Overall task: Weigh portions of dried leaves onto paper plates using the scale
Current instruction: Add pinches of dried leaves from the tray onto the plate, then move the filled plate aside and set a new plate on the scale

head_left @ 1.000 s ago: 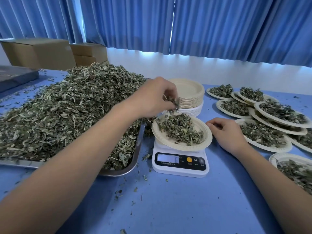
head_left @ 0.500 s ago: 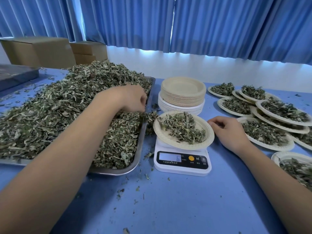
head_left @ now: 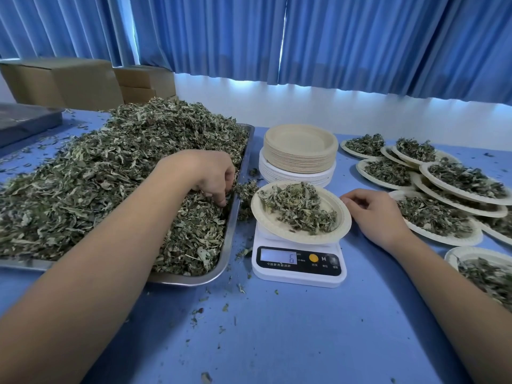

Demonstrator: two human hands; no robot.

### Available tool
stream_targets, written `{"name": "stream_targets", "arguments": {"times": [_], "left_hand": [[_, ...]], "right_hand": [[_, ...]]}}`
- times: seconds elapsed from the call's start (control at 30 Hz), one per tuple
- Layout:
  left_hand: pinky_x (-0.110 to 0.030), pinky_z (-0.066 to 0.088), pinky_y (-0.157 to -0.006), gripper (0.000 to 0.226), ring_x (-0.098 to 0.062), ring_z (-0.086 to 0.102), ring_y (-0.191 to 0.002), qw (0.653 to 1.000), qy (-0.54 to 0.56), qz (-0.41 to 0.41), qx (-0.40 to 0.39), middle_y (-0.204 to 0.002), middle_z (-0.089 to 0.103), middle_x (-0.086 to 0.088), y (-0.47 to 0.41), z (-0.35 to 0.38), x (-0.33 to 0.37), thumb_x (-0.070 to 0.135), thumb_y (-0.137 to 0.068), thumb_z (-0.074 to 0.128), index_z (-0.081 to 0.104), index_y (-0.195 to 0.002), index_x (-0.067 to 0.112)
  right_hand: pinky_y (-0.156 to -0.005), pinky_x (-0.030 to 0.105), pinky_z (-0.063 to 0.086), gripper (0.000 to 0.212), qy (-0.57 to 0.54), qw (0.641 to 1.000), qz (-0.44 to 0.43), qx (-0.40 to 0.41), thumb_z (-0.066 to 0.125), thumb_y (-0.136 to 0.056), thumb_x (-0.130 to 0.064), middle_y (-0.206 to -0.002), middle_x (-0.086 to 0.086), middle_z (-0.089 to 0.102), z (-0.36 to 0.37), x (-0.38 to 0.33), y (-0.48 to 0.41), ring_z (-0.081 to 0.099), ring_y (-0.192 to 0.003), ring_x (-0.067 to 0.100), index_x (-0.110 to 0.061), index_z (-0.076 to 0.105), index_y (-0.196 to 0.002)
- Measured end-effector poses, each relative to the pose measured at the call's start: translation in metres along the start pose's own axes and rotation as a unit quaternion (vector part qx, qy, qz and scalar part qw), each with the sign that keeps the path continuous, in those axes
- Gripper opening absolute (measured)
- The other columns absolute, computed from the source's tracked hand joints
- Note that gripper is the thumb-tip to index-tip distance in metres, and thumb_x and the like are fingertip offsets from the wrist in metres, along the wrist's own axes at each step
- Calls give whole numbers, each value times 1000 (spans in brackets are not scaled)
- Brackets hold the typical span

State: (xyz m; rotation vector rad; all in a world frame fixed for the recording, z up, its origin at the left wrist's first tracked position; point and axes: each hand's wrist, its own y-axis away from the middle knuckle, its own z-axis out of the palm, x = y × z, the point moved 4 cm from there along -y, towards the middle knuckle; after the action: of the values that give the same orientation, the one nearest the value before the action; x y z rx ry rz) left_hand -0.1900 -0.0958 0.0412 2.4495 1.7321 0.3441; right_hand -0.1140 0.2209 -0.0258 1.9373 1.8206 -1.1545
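A person's left hand (head_left: 212, 174) reaches into a heap of leaves (head_left: 110, 176) piled on a steel tray (head_left: 191, 279). Its grip is narrow, the fingers (head_left: 221, 200) curled down and bunched on a pinch of the leaves at the tray's near right corner. Just to the right of that grip, past the tray's rim, a white scale (head_left: 300, 261) stands on the blue counter (head_left: 277, 342). The scale carries a paper plate (head_left: 273, 225) with a portion (head_left: 299, 209) heaped at its middle, and its display shows a 6.

The right hand (head_left: 371, 214) rests on the counter at the plate's far side. Its grip is loose and holds nothing, and the curled fingertips lie just beside the plate's rim. Whether they touch the rim cannot be told.

Beyond both grips, a stack (head_left: 299, 146) of unused plates sits behind the scale. To the right of the right hand's grip, filled plates (head_left: 443, 241) overlap one another across the counter. One more filled plate lies nearer the camera beside that forearm.

Stray crumbs (head_left: 198, 311) dot the counter below the left grip. Cardboard boxes (head_left: 63, 84) stand far beyond it, under blue curtains (head_left: 346, 37).
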Motion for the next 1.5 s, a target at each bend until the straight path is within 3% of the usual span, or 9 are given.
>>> {"name": "stream_targets", "arguments": {"times": [0.23, 0.4, 0.6, 0.8, 0.9, 1.0, 1.2, 1.43, 1.5], "left_hand": [[-29, 44, -64, 31, -21, 54, -77, 997, -60, 2, -54, -84, 62, -2, 3, 12, 8, 23, -73, 85, 68, -93, 7], [-30, 44, -63, 27, -23, 56, -78, 996, -64, -2, -55, -90, 66, -6, 5, 11, 6, 20, -73, 85, 67, -86, 4], [-28, 42, -60, 27, -22, 56, -82, 999, -34, -10, -37, -95, 63, -2, 10, 4, 2, 19, -75, 84, 66, -92, 9], [-30, 46, -70, 10, -12, 68, -72, 997, 57, 10, 59, -77, 74, -2, 23, -18, 6, 20, -95, 62, 69, -90, 14], [-33, 51, -69, 14, -12, 68, -58, 975, 191, 32, 106, -68, 75, -4, 26, -21, 22, 22, -98, 58, 67, -90, 13], [-33, 57, -75, 14, -11, 69, -52, 980, 177, 33, 88, -68, 75, -6, 24, -10, 40, 23, -96, 59, 65, -92, 11], [-28, 56, -65, 11, -1, 62, -42, 982, 108, 41, 147, -51, 68, 3, 19, 7, 60, 25, -89, 61, 69, -86, 17], [-28, 54, -66, 10, 2, 54, -36, 963, 205, 60, 166, -46, 65, 1, 11, 15, 70, 20, -87, 66, 71, -83, 12], [-26, 50, -56, 14, -3, 54, -37, 945, 276, 63, 163, -47, 64, -1, 9, 16, 74, 22, -88, 69, 72, -80, 11]], "right_hand": [[-60, 27, 43, 17, -1, 1000, 0, 0, 65, -95, -25, -72, -1, 74, 0, 1, -1, 63, -66, 19, -28, 76, -82], [-60, 24, 43, 18, -5, 1000, 4, -3, 65, -95, -25, -72, -4, 74, 0, 1, 0, 66, -71, 20, -28, 77, -83], [-61, 26, 44, 18, -7, 1000, 3, -3, 65, -96, -24, -73, -2, 75, 0, 0, 0, 65, -70, 20, -27, 76, -83], [-55, 14, 41, 26, -35, 999, 16, 4, 61, -98, -26, -60, -13, 70, -1, -1, -1, 58, -51, -1, -23, 76, -78], [-56, 28, 43, 34, -109, 992, 59, 1, 58, -101, -33, -59, -2, 69, -4, -4, -2, 57, -48, 14, -16, 76, -78], [-43, 26, 32, 34, -192, 975, 98, -49, 61, -100, -37, -58, 4, 65, -3, -6, 2, 50, -46, 19, -11, 76, -83], [-40, 23, 32, 34, -218, 966, 100, -100, 67, -97, -26, -56, 7, 53, -3, -12, 6, 45, -45, 14, 6, 70, -86], [-42, 23, 41, 21, -216, 965, 128, -80, 70, -94, -13, -69, 19, 60, -13, -10, 2, 48, -52, 18, 6, 76, -89], [-45, 25, 45, 18, -207, 965, 144, -67, 70, -93, -10, -73, 23, 64, -20, -8, -1, 52, -61, 24, 5, 77, -88]]}}
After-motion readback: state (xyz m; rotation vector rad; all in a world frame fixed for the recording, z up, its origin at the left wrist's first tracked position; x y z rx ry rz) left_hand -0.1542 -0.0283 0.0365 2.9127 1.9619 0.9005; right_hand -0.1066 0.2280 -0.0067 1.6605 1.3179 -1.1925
